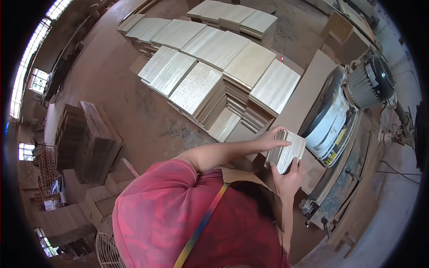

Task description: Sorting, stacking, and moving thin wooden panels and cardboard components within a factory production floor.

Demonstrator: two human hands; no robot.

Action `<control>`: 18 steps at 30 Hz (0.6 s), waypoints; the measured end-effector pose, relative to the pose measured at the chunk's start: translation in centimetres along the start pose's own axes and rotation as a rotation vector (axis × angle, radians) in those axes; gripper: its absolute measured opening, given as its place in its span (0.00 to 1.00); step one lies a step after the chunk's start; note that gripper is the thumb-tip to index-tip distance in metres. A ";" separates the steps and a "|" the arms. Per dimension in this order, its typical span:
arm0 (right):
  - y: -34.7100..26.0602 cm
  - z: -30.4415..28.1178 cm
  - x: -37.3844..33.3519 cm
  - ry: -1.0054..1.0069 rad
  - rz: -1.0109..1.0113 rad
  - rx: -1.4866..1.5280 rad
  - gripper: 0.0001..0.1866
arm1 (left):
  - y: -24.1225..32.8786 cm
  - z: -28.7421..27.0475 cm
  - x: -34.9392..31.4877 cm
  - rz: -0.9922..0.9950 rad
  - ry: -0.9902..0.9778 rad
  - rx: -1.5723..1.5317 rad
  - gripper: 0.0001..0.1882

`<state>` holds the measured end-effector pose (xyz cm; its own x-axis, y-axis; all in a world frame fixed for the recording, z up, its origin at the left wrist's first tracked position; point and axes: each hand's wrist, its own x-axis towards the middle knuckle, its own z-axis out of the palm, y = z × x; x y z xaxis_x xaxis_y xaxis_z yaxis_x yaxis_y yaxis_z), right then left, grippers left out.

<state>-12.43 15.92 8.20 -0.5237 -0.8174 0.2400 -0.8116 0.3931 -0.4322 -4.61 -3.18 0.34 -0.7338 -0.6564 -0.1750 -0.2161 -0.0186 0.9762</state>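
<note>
A compact stack of thin, pale wooden panels [292,149] was held off the floor between the left hand [273,139] and right hand [287,180], its streaky-grained broad face visible, its layered edges showing along the left.
</note>
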 end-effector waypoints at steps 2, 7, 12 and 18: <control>1.1 0.9 -0.4 0.053 0.034 -0.046 0.40 | -0.8 0.7 0.3 0.111 0.014 0.064 0.29; -1.2 0.7 -0.7 0.086 0.103 0.107 0.31 | 0.2 -2.8 -0.3 -0.192 -0.111 -0.246 0.23; -3.1 2.0 -0.9 0.227 0.118 0.232 0.27 | 1.7 -5.8 -1.4 -0.111 -0.147 -0.260 0.22; -2.5 2.2 -1.6 0.317 0.048 0.439 0.25 | 2.9 -7.3 -2.4 -0.106 -0.169 -0.320 0.25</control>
<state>-8.95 15.33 6.98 -0.6647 -0.6092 0.4324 -0.6362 0.1582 -0.7551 1.20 -7.18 4.47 -0.8200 -0.5047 -0.2701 -0.1046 -0.3318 0.9375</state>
